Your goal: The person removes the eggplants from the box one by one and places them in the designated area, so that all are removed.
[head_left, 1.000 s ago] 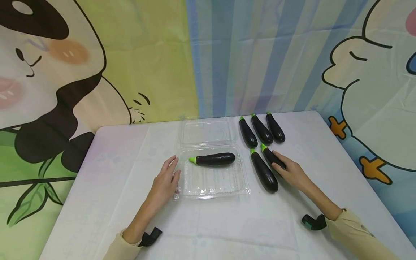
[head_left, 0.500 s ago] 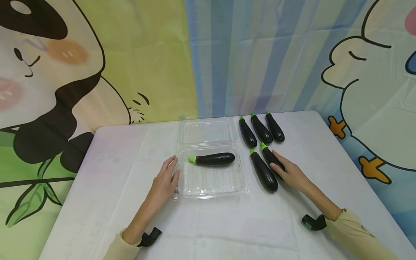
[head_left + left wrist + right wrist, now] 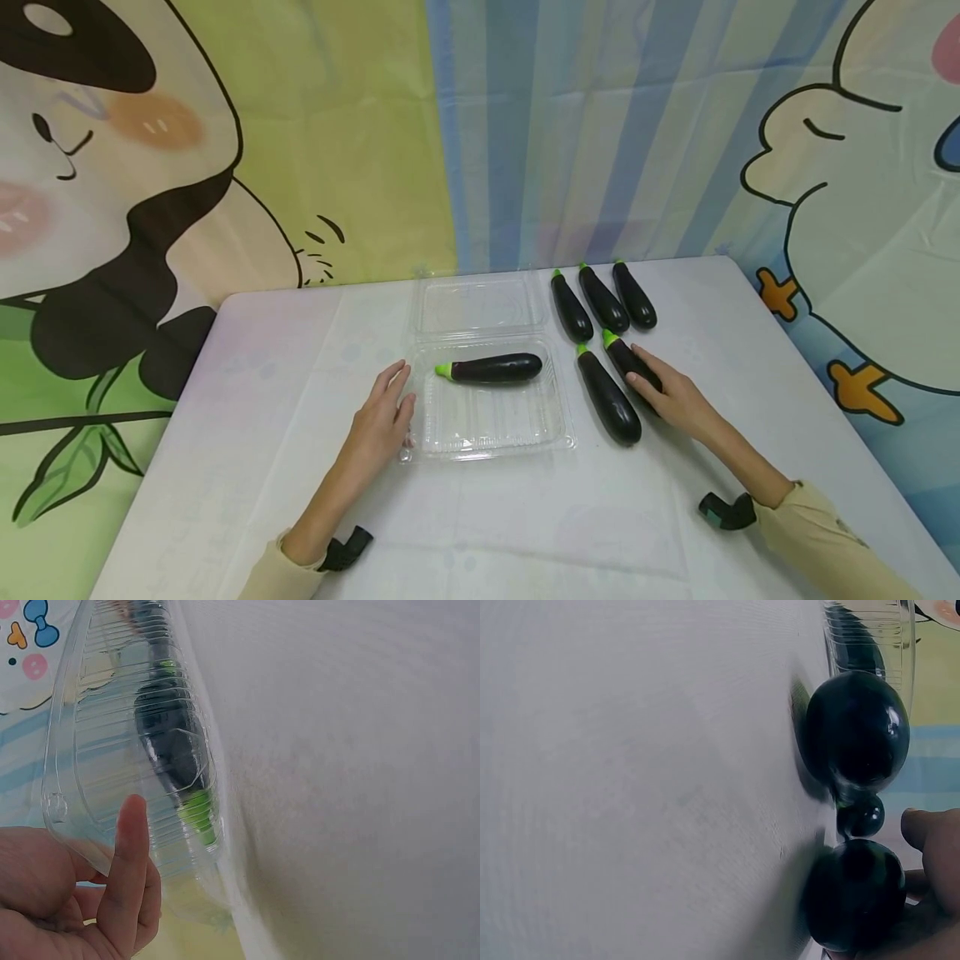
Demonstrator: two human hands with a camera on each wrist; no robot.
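My right hand (image 3: pixel 678 404) grips a dark eggplant (image 3: pixel 628 360) by its rounded end, its green stem pointing away to the back. Just left of it on the table lies another eggplant (image 3: pixel 609 398), whose round end (image 3: pixel 859 731) shows large in the right wrist view. My left hand (image 3: pixel 378 425) rests at the left edge of a clear plastic clamshell container (image 3: pixel 491 433), fingers fairly straight beside its wall. Lying crosswise in the container base is one eggplant (image 3: pixel 498 367), stem to the left. The left wrist view shows a raised finger (image 3: pixel 129 862) in front of the container wall.
Three more eggplants (image 3: pixel 603 300) lie side by side at the back, right of the container's opened lid (image 3: pixel 480 304). A white cloth covers the table (image 3: pixel 570 525). Cartoon-printed curtains (image 3: pixel 585 133) stand right behind it.
The right hand and its eggplant shift very slightly, with the stem end moving a little to the right. The left hand, the container and the other eggplants stay in place.
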